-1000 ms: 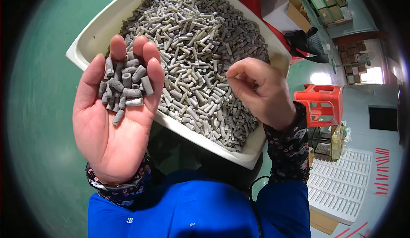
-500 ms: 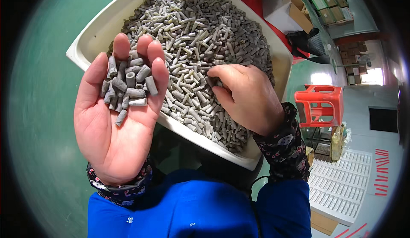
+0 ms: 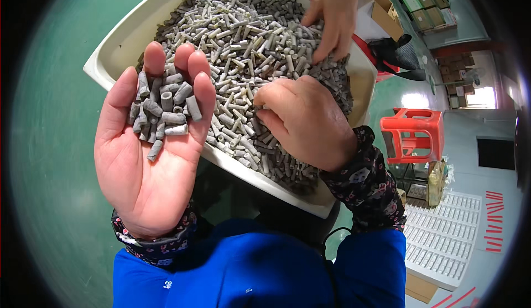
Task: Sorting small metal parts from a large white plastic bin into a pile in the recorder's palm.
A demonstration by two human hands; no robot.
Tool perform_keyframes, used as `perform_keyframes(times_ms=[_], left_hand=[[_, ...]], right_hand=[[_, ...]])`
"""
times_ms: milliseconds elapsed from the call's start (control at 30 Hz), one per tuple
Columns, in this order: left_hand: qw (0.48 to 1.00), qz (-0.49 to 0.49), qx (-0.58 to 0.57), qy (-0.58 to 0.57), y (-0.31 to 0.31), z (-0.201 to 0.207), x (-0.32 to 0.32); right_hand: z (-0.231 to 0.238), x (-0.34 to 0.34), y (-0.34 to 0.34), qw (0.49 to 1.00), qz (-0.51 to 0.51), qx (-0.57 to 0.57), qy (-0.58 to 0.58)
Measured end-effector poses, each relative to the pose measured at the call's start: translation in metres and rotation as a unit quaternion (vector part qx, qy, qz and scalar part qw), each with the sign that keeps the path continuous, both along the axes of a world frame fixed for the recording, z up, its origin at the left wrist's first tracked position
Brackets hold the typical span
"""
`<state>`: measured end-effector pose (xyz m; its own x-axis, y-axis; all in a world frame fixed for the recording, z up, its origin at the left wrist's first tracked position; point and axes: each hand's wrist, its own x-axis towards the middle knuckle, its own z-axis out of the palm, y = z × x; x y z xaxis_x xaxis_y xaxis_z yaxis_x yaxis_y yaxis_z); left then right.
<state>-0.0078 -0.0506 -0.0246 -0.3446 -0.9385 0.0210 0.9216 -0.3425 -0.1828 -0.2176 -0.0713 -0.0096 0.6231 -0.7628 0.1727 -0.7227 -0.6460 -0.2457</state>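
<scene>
My left hand (image 3: 152, 181) is palm up at the left, its fingers curled slightly around a small heap of short grey tubes (image 3: 167, 101). Some of these tubes show a hollow end. Over the large pile of similar grey tubes (image 3: 238, 59), my right hand (image 3: 310, 123) reaches down with thumb and fingers bent together. Its fingertips touch the pile; what they pinch is hidden. The pile fills much of a cream-white plastic tub (image 3: 263, 183). Another person's hand (image 3: 334, 20) dips into the pile at the far right side.
A red plastic stool (image 3: 412, 134) stands to the right of the tub. Beyond the tub's right corner lie an open cardboard box (image 3: 384, 17) and a black bag (image 3: 395, 53). A white tray of small parts (image 3: 442, 236) sits low on the right. The floor (image 3: 55, 142) is green.
My right hand has shifted a little left over the pile. Another person's hand has come in from the top onto the tubes. My left hand has hardly moved.
</scene>
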Motion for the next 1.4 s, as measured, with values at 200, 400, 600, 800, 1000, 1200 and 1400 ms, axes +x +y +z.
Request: perform_keyframes(times_ms=[200, 400, 600, 800, 1000, 1200, 1400], left_hand=[[1.000, -0.003, 0.002, -0.003, 0.000, 0.001, 0.000], [1.000, 0.001, 0.021, -0.007, 0.001, 0.002, -0.002], [1.000, -0.009, 0.010, -0.006, 0.004, -0.001, -0.003], [0.994, -0.063, -0.086, 0.016, 0.000, -0.007, 0.003], [0.998, -0.023, 0.009, 0.060, 0.000, 0.003, 0.006], [0.998, -0.002, 0.004, 0.059, 0.000, 0.004, 0.009], [0.998, 0.000, 0.010, 0.059, 0.001, 0.005, 0.010]], right_hand=[[-0.002, -0.007, 0.000, 0.997, -0.029, 0.047, -0.051], [0.009, -0.007, 0.005, 0.978, -0.064, 0.069, -0.186], [0.052, 0.023, 0.009, 0.957, 0.008, -0.007, -0.290], [0.051, 0.054, -0.007, 0.938, 0.041, -0.055, -0.340], [0.047, 0.006, -0.009, 0.986, -0.031, 0.055, -0.157], [0.003, 0.005, -0.018, 0.998, -0.006, -0.061, 0.024], [-0.001, 0.004, -0.020, 0.998, -0.009, -0.058, 0.026]])
